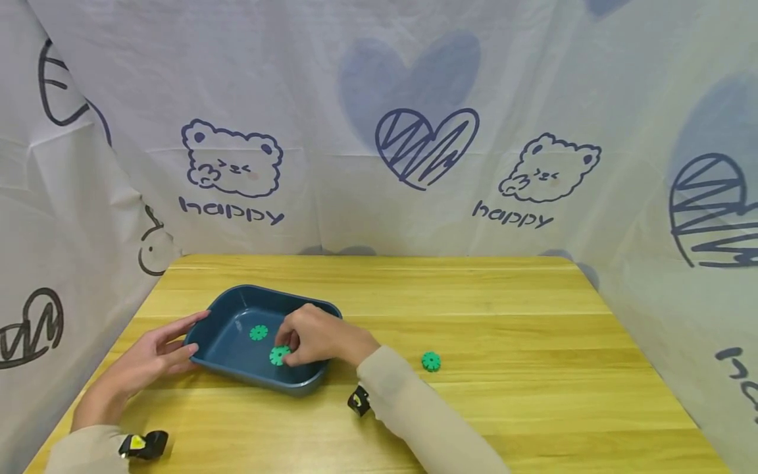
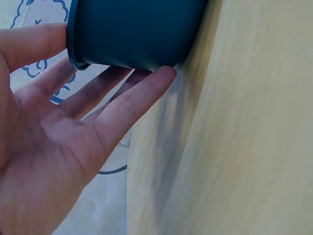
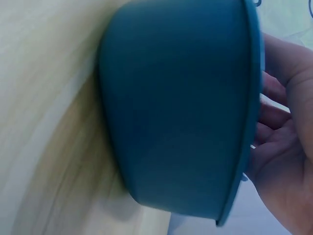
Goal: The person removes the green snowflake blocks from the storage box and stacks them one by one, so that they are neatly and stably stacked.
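Note:
A dark blue rectangular tub (image 1: 227, 365) with rounded corners stands on the table. My left hand (image 1: 145, 359) touches its left end with fairly straight fingers spread along the rim and outer wall; the left wrist view shows a fingertip (image 2: 168, 73) low against the wall. Inside the tub, my right hand (image 1: 314, 336) pinches a green notched plastic disc (image 1: 279, 355) between thumb and fingers, low over the floor. Another green notched disc (image 1: 258, 332) lies flat in the tub. In the right wrist view the tub wall (image 3: 181, 107) hides the fingertips and disc.
To the right of the tub, a green notched piece (image 1: 431, 361) lies on the wooden table (image 1: 503, 316), seemingly more than one disc thick. White cloth (image 1: 331, 197) printed with bears and hearts hangs behind and at both sides.

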### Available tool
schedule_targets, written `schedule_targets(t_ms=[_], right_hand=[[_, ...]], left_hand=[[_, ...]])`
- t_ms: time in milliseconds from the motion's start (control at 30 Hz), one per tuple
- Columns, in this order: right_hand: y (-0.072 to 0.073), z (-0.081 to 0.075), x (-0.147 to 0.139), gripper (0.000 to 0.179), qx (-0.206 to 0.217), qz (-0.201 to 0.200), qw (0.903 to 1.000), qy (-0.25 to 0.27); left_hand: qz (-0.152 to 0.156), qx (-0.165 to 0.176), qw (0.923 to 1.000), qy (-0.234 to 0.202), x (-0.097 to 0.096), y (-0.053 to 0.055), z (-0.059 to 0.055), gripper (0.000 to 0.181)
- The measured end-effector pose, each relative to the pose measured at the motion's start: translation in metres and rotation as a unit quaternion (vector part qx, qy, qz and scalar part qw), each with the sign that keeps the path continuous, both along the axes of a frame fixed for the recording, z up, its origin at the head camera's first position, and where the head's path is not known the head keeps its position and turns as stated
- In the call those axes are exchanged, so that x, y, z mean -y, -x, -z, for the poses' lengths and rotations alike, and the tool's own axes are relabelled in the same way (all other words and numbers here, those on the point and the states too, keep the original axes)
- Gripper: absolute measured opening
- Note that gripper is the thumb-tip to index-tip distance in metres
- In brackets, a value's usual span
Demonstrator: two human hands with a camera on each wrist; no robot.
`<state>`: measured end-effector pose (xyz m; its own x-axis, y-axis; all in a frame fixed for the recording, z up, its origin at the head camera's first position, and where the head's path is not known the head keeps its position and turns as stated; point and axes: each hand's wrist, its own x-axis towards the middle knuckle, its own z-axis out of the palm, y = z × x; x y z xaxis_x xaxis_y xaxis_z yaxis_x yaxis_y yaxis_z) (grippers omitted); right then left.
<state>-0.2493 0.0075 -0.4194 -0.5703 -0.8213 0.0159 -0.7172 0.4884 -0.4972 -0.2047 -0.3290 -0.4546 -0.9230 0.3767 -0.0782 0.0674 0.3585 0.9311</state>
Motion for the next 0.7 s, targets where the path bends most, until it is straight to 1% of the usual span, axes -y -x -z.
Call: schedule_targets(t_ms=[167, 367, 600, 700], right_hand=[[-0.002, -0.003, -0.012, 0.023, -0.008, 0.002, 0.9999, 0.012], [-0.007, -0.009, -0.028, 0.024, 0.006, 0.006, 0.9996, 0.028], [-0.015, -0.013, -0.052, 0.021, 0.004, 0.008, 0.999, 0.043], [-0.018, -0.013, -0.063, 0.019, 0.013, 0.014, 0.998, 0.061]], left_hand=[[0.003, -0.001, 1.0, -0.007, 0.001, 0.0, 0.002, 0.065], [0.01, -0.008, 0.9998, -0.018, 0.002, -0.001, 0.004, 0.063], [0.003, -0.007, 0.9999, -0.007, 0.0, -0.001, 0.004, 0.065], [-0.002, -0.006, 1.0, 0.0, 0.001, -0.001, 0.003, 0.065]])
